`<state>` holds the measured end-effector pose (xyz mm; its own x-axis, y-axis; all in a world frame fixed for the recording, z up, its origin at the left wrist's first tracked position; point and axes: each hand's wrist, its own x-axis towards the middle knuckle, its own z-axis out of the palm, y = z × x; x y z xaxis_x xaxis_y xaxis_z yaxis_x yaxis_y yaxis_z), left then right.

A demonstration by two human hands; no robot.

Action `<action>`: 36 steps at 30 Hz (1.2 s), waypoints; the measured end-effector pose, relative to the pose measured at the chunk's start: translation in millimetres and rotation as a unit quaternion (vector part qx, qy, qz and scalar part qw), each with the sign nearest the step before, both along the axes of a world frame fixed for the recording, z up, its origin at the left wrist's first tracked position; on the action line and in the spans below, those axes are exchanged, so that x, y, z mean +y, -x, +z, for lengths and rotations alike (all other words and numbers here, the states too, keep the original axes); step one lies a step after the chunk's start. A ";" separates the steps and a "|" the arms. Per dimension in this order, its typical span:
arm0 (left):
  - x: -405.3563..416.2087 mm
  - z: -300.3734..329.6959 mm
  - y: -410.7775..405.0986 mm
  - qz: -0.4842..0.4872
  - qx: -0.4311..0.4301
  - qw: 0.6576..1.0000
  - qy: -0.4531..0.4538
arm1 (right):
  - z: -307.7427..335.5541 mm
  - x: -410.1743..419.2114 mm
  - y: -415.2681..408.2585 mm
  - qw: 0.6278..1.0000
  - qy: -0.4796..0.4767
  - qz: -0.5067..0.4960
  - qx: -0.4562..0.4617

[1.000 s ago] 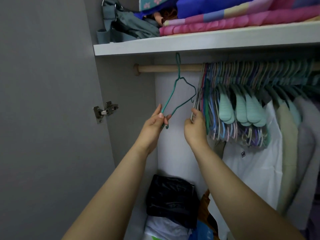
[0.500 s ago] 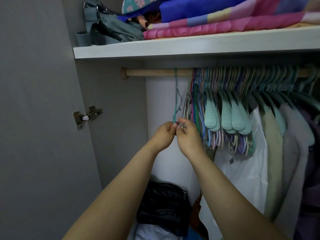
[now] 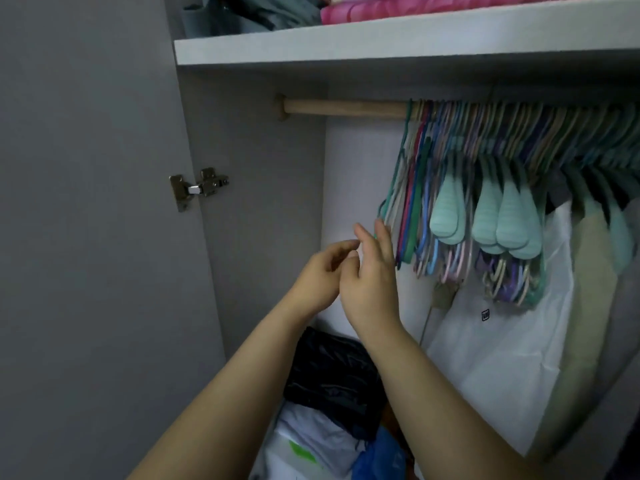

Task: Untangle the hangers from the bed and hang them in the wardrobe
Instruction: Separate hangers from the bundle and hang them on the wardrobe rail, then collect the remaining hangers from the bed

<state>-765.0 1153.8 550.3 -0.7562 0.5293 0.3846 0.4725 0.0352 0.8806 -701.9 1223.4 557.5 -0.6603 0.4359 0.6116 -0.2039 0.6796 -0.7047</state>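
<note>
A thin green wire hanger [image 3: 398,174] hangs on the wooden rail [image 3: 343,108] at the left end of a dense row of coloured hangers [image 3: 519,140]. My right hand [image 3: 372,271] is raised beside that hanger's lower corner, fingers straight, its fingertips at or just short of the wire. My left hand [image 3: 320,273] sits just left of it, fingers loosely curled, holding nothing. Both hands are inside the wardrobe, below the rail.
A white shelf [image 3: 398,46] with folded blankets runs above the rail. Shirts and a white garment [image 3: 502,341] hang at right. Dark and white bags [image 3: 332,379] lie on the wardrobe floor. The open door with its hinge [image 3: 197,187] stands at left.
The green hanger has gone from my fingers onto the rail and now sits against the other hangers. Both hands have let go and dropped slightly. The view shifted right.
</note>
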 end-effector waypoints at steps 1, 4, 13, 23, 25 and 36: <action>-12.2 -8.4 -6.0 0.006 -0.006 1.000 -0.003 | -7.6 -10.6 -2.0 0.999 -0.032 0.004 0.025; -61.3 -34.0 -22.0 0.063 -0.033 0.997 0.001 | -30.6 -44.2 -4.5 0.996 -0.034 0.070 0.041; -294.0 -122.7 -116.6 0.361 -0.183 0.914 -0.026 | -105.8 -227.9 -16.0 0.906 0.078 0.357 -0.215; -576.8 -189.1 -368.5 0.614 -0.269 0.742 -0.031 | -190.9 -534.2 -187.8 0.689 0.019 0.597 -0.409; -613.1 -197.4 -415.5 0.650 -0.278 0.706 -0.031 | -203.9 -581.1 -225.7 0.650 0.011 0.626 -0.430; -740.7 -242.9 -578.8 0.769 -0.334 0.529 -0.127 | -254.4 -779.8 -351.2 0.493 -0.085 0.714 -0.490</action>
<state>-186.2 413.1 307.4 -0.2289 -0.9159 -0.3297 -0.3638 -0.2336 0.9017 -350.7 443.6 303.1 -0.2348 -0.9032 -0.3594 -0.1787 0.4035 -0.8974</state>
